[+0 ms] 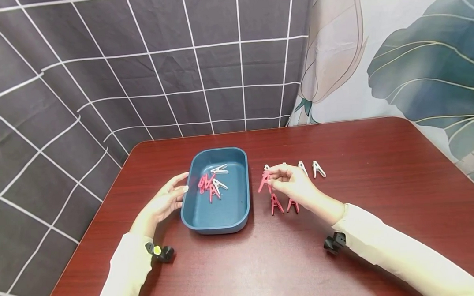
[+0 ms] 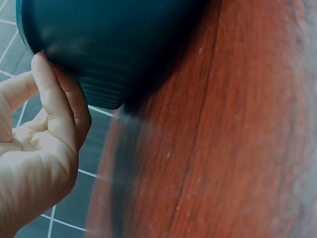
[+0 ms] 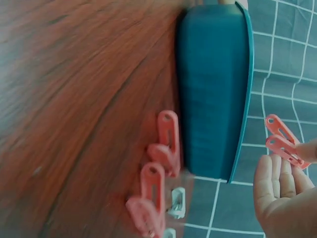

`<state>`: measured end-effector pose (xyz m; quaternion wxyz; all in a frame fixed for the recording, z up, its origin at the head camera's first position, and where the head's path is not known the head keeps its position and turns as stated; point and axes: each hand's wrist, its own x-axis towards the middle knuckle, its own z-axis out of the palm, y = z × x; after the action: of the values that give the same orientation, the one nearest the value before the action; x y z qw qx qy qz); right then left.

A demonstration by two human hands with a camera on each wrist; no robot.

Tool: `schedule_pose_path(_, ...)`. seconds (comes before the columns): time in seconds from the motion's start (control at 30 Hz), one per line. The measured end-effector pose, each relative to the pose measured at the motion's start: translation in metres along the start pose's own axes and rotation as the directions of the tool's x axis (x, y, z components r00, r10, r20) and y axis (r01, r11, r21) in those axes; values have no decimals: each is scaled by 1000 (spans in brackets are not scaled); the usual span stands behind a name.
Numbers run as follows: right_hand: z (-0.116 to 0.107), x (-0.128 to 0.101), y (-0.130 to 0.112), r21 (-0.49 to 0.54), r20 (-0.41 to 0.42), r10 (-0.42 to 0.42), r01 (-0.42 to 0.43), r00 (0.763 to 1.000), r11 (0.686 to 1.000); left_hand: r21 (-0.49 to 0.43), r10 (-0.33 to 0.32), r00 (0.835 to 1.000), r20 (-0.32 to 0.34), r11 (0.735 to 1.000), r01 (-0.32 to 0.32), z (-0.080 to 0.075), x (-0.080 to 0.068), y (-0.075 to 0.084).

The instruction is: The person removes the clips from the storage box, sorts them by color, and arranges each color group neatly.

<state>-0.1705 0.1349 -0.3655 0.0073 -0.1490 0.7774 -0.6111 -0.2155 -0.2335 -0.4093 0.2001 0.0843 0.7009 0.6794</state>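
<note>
The left hand [image 1: 165,203] is resting, fingers relaxed, against the left wall of the blue tray [image 1: 239,205]; the right hand [image 1: 296,184] is pinching a pink clothespin [image 1: 264,181] right of the tray.

A reddish-brown wooden table [image 1: 383,230] with rounded corners fills the lower half of the head view; its grain runs in long streaks, seen close in both wrist views. Behind it on the left hangs a dark grey cloth [image 1: 138,59] crossed by a white grid, creased so the lines bend; to the right hangs a pale cloth [image 1: 416,60] printed with large blue-green leaves and a faded pink bud. On the table lie two white pegs [image 1: 318,168] side by side, near the far edge; nearer stand two pink pegs [image 1: 276,204], just beside each other, apart from the white ones.
</note>
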Motion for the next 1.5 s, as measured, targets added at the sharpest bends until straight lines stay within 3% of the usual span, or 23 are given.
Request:
schedule_pose_path(0.4,-24,-15,12,44,18,106,-107,994,993,-8,-2,1000,9,1000,2,0,0,0)
schedule_pose_path(0.97,-56,-31,25,-5,-14,182,-182,983,983,-30,4,1000,17,1000,-4,-1,1,-1)
schedule_pose_path(1.5,-67,-43,38,-29,33,292,-291,956,956,-57,8,1000,29,998,-6,0,1,-2)
